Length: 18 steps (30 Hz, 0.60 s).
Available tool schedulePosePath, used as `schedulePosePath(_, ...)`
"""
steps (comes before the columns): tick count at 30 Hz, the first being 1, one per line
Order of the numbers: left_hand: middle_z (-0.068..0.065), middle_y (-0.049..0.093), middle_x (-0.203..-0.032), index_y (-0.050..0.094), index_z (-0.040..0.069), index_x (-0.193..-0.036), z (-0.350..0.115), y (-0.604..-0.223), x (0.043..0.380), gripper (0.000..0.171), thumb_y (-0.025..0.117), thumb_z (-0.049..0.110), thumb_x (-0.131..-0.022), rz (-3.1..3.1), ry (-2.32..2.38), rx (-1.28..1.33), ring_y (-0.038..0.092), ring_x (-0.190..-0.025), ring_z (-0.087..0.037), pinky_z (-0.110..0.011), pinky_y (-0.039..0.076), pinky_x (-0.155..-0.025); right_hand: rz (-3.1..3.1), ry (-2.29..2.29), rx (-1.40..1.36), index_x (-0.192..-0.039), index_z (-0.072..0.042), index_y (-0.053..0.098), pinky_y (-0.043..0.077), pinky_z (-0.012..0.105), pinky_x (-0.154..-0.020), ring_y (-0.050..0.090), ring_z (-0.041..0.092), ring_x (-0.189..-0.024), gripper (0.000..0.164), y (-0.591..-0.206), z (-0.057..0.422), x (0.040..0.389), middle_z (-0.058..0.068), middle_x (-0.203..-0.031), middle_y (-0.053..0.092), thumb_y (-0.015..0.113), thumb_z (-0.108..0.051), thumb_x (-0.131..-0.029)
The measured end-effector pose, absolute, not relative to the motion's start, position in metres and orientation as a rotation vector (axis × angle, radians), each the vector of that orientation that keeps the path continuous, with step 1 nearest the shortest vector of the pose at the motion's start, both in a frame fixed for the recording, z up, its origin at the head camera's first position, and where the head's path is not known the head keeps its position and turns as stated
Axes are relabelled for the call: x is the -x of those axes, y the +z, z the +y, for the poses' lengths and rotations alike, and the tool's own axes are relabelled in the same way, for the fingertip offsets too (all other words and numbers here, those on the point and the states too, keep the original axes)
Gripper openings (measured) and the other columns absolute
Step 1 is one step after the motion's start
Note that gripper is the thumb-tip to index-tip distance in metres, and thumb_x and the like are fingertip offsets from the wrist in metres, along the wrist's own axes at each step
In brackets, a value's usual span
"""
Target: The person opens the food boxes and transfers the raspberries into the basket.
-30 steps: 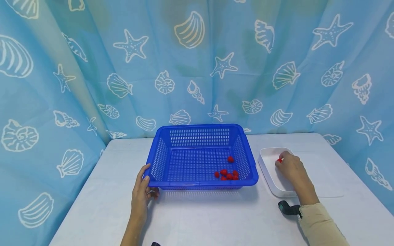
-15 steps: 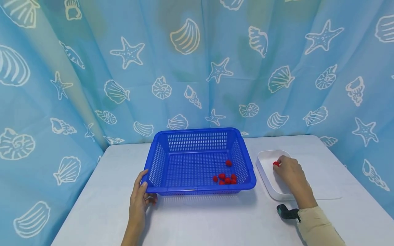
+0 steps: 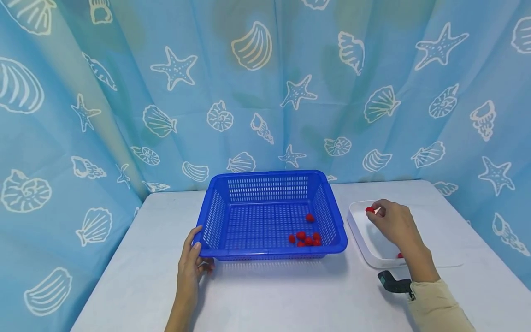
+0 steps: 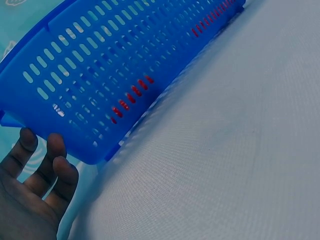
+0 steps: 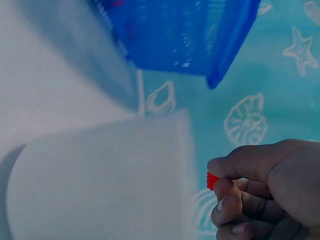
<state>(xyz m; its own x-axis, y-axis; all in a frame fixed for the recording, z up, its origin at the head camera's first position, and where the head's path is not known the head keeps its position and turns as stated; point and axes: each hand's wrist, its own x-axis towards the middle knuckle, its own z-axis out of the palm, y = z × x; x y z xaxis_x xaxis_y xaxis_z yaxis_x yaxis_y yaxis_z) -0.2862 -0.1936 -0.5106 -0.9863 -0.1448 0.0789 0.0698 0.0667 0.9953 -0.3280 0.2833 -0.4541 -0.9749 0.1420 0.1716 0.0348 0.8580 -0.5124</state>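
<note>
Between the thumb and fingertips of my right hand [image 3: 396, 226] is a small red raspberry [image 5: 212, 180], bumpy in the right wrist view. The hand is over the far end of a white tray [image 3: 360, 237], where another raspberry [image 3: 400, 255] shows beside the wrist, partly hidden. My left hand [image 3: 188, 272] holds the near left corner of a blue slotted basket [image 3: 269, 252], thumb at the rim and fingers beside and below it. Several raspberries [image 3: 308, 240] lie in the basket's near right corner, with a single one [image 3: 309, 217] a little farther back.
A white cloth covers the table [image 3: 290, 295]. Behind it hangs a blue curtain [image 3: 257, 87] with white shells and starfish. A black wrist camera [image 3: 394, 282] sticks out from the right sleeve [image 3: 441, 306], near the tray's front end.
My right hand has lifted the raspberry from inside the tray to about its far left rim. Another raspberry in the tray has come into view near the wrist. The left hand stays on the basket.
</note>
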Motion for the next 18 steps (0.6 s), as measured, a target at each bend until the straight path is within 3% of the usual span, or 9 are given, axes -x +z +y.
schedulePosePath(18, -0.014, 0.051, -0.132, 0.038, 0.038, -0.151, -0.194, -0.511, 0.286, 0.048, 0.038, 0.05, -0.105, -2.183, -2.018, -0.074, 0.059, -0.085, -0.032, -0.033, 0.052, -0.065, -2.72, 0.849, -0.049, -0.118, -0.001, 0.065, 0.046, 0.03, -0.054, 0.053, 0.023, -0.072, 0.032, -0.421, 0.249, 0.306, 0.007, -0.081, 0.061, 0.071, -0.021, -0.094)
